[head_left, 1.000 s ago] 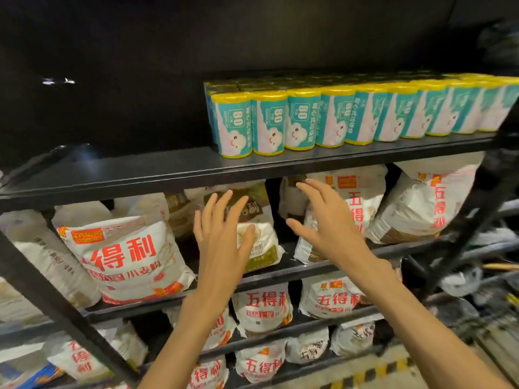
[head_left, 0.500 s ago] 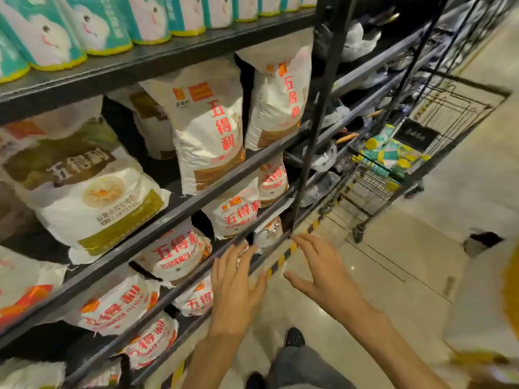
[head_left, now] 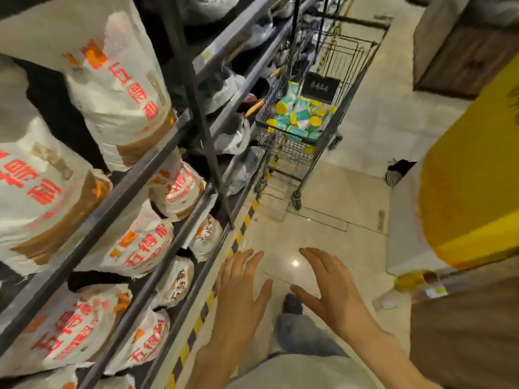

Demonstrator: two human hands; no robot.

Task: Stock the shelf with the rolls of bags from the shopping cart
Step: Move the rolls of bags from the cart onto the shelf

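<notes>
Several teal rolls of bags with yellow ends (head_left: 300, 116) lie in the wire shopping cart (head_left: 323, 141), which stands in the aisle ahead beside the dark metal shelf (head_left: 202, 127). My left hand (head_left: 241, 290) and my right hand (head_left: 331, 287) hang empty over the floor in front of me, fingers spread and straight, well short of the cart. The upper shelf level with the stocked rolls is out of view.
White flour sacks with red lettering (head_left: 120, 88) fill the shelf levels on my left. A yellow-and-black striped line (head_left: 241, 231) runs along the shelf foot. A yellow and white display (head_left: 466, 197) stands at the right. My shoe (head_left: 292, 303) is on the tiled floor.
The view has swung from the top shelf with the stocked rolls down and right toward the cart. Both hands dropped away from the shelf and stay empty.
</notes>
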